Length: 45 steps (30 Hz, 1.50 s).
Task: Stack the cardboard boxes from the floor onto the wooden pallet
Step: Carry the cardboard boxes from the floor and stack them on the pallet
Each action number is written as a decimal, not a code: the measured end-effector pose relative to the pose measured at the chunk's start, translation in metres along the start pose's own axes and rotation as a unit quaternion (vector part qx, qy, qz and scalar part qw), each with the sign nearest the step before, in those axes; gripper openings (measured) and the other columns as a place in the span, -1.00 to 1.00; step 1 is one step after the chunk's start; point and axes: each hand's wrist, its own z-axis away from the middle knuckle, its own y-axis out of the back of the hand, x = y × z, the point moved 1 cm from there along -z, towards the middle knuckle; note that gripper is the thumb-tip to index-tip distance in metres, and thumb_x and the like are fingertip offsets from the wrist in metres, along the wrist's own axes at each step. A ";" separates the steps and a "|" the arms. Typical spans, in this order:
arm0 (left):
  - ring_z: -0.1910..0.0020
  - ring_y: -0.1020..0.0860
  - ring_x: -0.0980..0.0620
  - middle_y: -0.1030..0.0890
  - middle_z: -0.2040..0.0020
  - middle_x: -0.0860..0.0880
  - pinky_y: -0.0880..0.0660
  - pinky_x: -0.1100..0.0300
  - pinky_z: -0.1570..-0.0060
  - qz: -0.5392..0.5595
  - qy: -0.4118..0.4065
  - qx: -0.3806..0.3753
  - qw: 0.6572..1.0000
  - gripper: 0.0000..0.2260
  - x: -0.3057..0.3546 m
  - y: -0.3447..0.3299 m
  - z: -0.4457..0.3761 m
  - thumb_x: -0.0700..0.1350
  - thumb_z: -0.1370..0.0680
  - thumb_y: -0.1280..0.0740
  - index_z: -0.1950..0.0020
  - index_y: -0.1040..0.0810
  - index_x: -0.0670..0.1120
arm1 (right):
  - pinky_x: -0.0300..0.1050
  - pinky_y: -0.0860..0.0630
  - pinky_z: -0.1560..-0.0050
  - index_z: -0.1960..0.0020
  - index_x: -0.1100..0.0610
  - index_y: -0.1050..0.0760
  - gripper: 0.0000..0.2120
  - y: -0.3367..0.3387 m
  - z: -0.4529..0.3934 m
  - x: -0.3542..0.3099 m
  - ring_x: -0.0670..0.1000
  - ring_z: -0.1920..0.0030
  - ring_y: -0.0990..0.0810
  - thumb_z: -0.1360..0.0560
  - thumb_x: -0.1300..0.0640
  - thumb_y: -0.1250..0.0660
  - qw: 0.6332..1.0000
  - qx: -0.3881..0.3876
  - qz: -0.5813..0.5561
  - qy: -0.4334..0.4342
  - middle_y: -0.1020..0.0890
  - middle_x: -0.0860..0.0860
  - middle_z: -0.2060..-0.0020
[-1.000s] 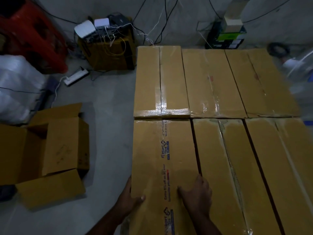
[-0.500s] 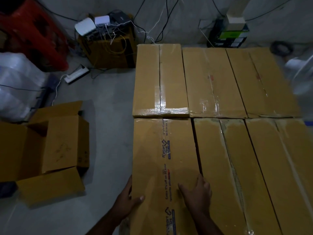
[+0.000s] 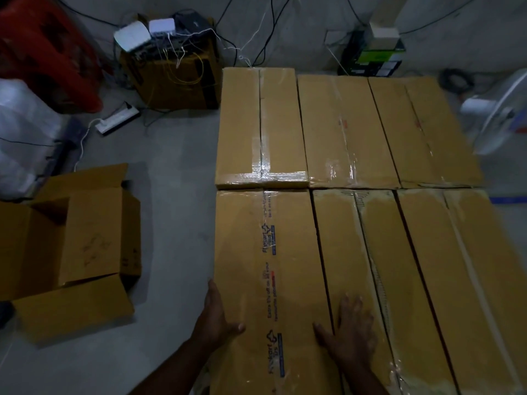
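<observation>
Cardboard box [image 3: 265,280] with printed tape lies in the near-left corner of the stack. Left hand [image 3: 216,317] grips its left edge; right hand [image 3: 352,334] rests flat, fingers straight. Probably aligning; next needs another box.

At far left I see a red crate [image 3: 42,49], a power strip [image 3: 118,118], and a white fan [image 3: 502,109] at right.
</observation>
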 end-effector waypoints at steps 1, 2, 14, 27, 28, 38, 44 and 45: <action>-0.62 -0.10 -0.17 0.10 -0.67 -0.12 -0.24 -0.08 -0.50 -0.001 -0.005 0.005 1.000 0.36 0.001 -0.002 0.000 0.03 -0.32 -0.66 -0.57 0.49 -0.03 | 0.33 -0.10 -0.54 -0.66 -0.11 0.33 0.11 -0.004 -0.004 0.004 0.25 -0.65 0.21 -0.44 -0.48 -0.29 1.000 -0.011 -0.003 0.011 0.28 0.00 -0.67; -0.62 -0.11 -0.18 0.11 -0.67 -0.13 -0.25 -0.08 -0.49 -0.004 -0.010 0.012 1.000 0.35 0.002 -0.004 -0.001 0.02 -0.33 -0.65 -0.57 0.49 -0.04 | 0.35 -0.09 -0.54 -0.65 -0.11 0.37 0.11 -0.007 -0.007 0.005 0.26 -0.65 0.25 -0.44 -0.48 -0.28 1.000 -0.016 -0.002 0.019 0.32 0.01 -0.66; -0.64 0.09 -0.21 0.35 -0.62 -0.22 -0.12 -0.02 -0.54 -0.128 0.006 -0.011 0.992 0.29 0.033 -0.004 0.012 0.06 -0.41 -0.60 -0.56 0.50 -0.10 | 0.37 0.20 -0.57 -0.59 -0.05 0.51 0.15 0.009 -0.031 0.034 0.31 -0.58 0.44 -0.50 -0.38 -0.32 0.980 -0.119 0.007 0.161 0.48 0.07 -0.59; -0.60 0.30 -0.28 0.46 -0.58 -0.19 0.04 -0.24 -0.58 -0.165 0.021 0.044 0.985 0.38 0.037 -0.037 0.034 0.30 -0.20 -0.63 -0.63 0.34 0.06 | 0.50 0.22 -0.49 -0.59 -0.23 0.46 0.23 0.042 -0.063 0.096 0.15 -0.62 0.42 -0.22 -0.72 -0.10 0.939 -0.051 0.163 0.297 0.46 -0.08 -0.59; -0.60 0.29 -0.29 0.46 -0.58 -0.19 0.04 -0.24 -0.58 -0.166 0.019 0.050 0.985 0.37 0.037 -0.038 0.034 0.29 -0.20 -0.63 -0.63 0.33 0.07 | 0.50 0.22 -0.49 -0.60 -0.23 0.46 0.23 0.042 -0.067 0.096 0.15 -0.61 0.43 -0.21 -0.73 -0.11 0.939 -0.061 0.163 0.296 0.47 -0.08 -0.59; -0.59 0.37 -0.24 0.46 -0.58 -0.14 0.23 -0.28 -0.54 -0.233 -0.041 0.025 0.971 0.32 0.059 -0.092 0.053 0.56 -0.25 -0.38 -0.64 0.33 -0.05 | 0.35 0.04 -0.58 -0.69 -0.06 0.04 -0.06 0.044 -0.048 0.126 0.11 -0.67 0.08 -0.51 -0.34 -0.35 0.949 0.006 0.024 0.314 0.02 -0.06 -0.68; -0.62 0.32 -0.14 0.36 -0.63 -0.11 0.24 -0.13 -0.57 -0.196 -0.168 -0.045 0.965 0.08 0.131 -0.186 0.093 0.38 -0.46 -0.37 -0.66 0.23 -0.05 | 0.15 -0.31 -0.54 -0.62 0.01 -0.20 -0.27 0.053 -0.013 0.203 0.15 -0.58 -0.28 -0.55 0.10 -0.47 0.966 0.050 -0.164 0.195 -0.33 0.09 -0.58; -0.62 0.30 -0.12 0.34 -0.64 -0.09 0.23 -0.11 -0.58 -0.181 -0.187 -0.055 0.964 0.05 0.147 -0.196 0.100 0.33 -0.47 -0.40 -0.66 0.21 -0.04 | 0.11 -0.30 -0.54 -0.62 0.05 -0.22 -0.29 0.061 -0.008 0.207 0.12 -0.58 -0.29 -0.56 0.11 -0.46 0.966 0.042 -0.177 0.184 -0.33 0.09 -0.58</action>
